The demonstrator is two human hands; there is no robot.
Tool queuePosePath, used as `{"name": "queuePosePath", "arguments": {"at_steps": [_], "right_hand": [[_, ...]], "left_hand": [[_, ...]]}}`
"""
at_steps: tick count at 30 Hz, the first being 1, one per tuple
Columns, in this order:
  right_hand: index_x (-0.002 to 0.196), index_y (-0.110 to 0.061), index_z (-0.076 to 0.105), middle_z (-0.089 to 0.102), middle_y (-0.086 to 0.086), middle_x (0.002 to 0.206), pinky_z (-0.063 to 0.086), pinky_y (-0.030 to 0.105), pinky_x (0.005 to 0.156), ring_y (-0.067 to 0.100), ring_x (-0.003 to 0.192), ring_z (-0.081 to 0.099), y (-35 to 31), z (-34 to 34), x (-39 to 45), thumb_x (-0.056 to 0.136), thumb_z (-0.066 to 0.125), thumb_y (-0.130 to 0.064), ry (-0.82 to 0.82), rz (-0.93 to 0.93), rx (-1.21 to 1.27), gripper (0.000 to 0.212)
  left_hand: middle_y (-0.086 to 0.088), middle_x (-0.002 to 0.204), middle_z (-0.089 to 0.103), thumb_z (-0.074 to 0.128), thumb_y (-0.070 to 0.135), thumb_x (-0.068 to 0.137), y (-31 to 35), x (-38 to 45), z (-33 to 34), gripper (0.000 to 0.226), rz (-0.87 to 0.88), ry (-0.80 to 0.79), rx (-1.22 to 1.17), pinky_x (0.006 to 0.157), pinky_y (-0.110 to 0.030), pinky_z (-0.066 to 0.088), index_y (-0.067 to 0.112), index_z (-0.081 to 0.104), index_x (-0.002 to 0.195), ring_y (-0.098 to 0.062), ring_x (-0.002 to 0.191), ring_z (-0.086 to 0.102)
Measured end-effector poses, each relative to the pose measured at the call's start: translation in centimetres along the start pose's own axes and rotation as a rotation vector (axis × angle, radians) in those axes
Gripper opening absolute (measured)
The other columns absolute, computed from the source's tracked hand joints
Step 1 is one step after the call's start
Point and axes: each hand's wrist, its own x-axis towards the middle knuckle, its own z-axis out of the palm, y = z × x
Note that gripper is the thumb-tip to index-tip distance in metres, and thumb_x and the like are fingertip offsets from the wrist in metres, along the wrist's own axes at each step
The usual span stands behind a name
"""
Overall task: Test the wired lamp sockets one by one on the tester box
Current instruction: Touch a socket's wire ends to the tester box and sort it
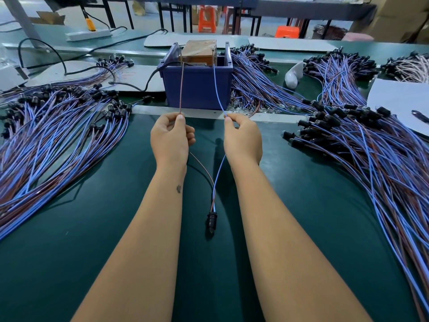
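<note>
We are looking down at our two bare forearms reaching out over a dark green mat [69, 263]. Our left hand [170, 138] is pinching a brown wire [181, 89] between thumb and forefinger, and our right hand [242, 140] is pinching a blue wire [217, 89] the same way. Both wires are running up toward twelve o'clock, each reaching a thin metal post at the top of the tester [199, 52], a brownish block sitting inside a blue bin [197, 89]. Whether the wire tips are actually touching the posts is too small to tell. Below our hands the two wires are drooping toward six o'clock and joining at one black socket [211, 220], which is hanging between our forearms, just above the mat or resting on it; we cannot tell which.

At nine o'clock a large pile [58, 126] of blue and brown wired sockets is fanning across the mat. At three o'clock a second pile [371, 154] is spreading out, and more bundles [255, 82] are lying at one and two o'clock beside the bin. A black cable [148, 82] is leading away from the bin toward ten o'clock. Far off at twelve o'clock, orange stools [206, 18] are standing under another table
</note>
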Motion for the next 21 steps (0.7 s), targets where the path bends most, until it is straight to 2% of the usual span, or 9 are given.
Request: {"name": "queuePosePath", "arguments": {"at_steps": [2, 6, 9, 18, 21], "right_hand": [[0.113, -0.038, 0.065, 0.058, -0.019, 0.089, 0.043, 0.028, 0.063, 0.007, 0.075, 0.057, 0.01, -0.03, -0.05, 0.099, 0.045, -0.036, -0.002, -0.004, -0.004, 0.025], [0.115, -0.038, 0.065, 0.061, -0.018, 0.097, 0.047, 0.030, 0.067, 0.007, 0.077, 0.058, -0.01, -0.05, -0.08, 0.099, 0.045, -0.036, -0.008, -0.010, 0.001, 0.026], [0.116, -0.038, 0.065, 0.059, -0.019, 0.096, 0.044, 0.029, 0.065, 0.001, 0.075, 0.054, 0.08, -0.05, -0.02, 0.099, 0.045, -0.036, -0.006, -0.011, -0.002, 0.026], [0.114, -0.037, 0.066, 0.061, -0.016, 0.097, 0.048, 0.031, 0.069, 0.013, 0.085, 0.059, 0.16, -0.09, 0.07, 0.099, 0.046, -0.035, 0.001, -0.036, 0.002, 0.026], [0.115, -0.037, 0.066, 0.058, -0.018, 0.096, 0.049, 0.032, 0.070, 0.011, 0.084, 0.058, 0.18, -0.08, 0.07, 0.099, 0.046, -0.035, 0.005, -0.041, 0.013, 0.026]], "left_hand": [[0.003, 0.063, 0.062, 0.051, 0.014, 0.100, 0.06, -0.07, 0.02, 0.016, 0.000, -0.005, 0.003, 0.053, -0.019, 0.050, 0.019, 0.063, 0.091, -0.005, 0.051, 0.055], [0.004, 0.061, 0.062, 0.051, 0.015, 0.099, 0.10, -0.02, 0.00, 0.015, -0.002, -0.002, 0.014, 0.053, -0.018, 0.050, 0.019, 0.063, 0.091, -0.005, 0.052, 0.055], [0.006, 0.058, 0.062, 0.052, 0.016, 0.099, 0.03, 0.04, 0.01, 0.015, 0.002, -0.003, 0.019, 0.053, -0.019, 0.050, 0.020, 0.063, 0.090, -0.005, 0.051, 0.055], [0.004, 0.060, 0.062, 0.050, 0.016, 0.100, -0.11, 0.06, -0.03, 0.015, 0.012, -0.002, -0.009, 0.053, -0.019, 0.049, 0.019, 0.063, 0.092, -0.006, 0.051, 0.055], [0.004, 0.060, 0.063, 0.050, 0.016, 0.100, -0.09, 0.10, -0.06, 0.015, 0.013, -0.004, -0.002, 0.054, -0.019, 0.049, 0.018, 0.063, 0.093, -0.006, 0.052, 0.056]]}}
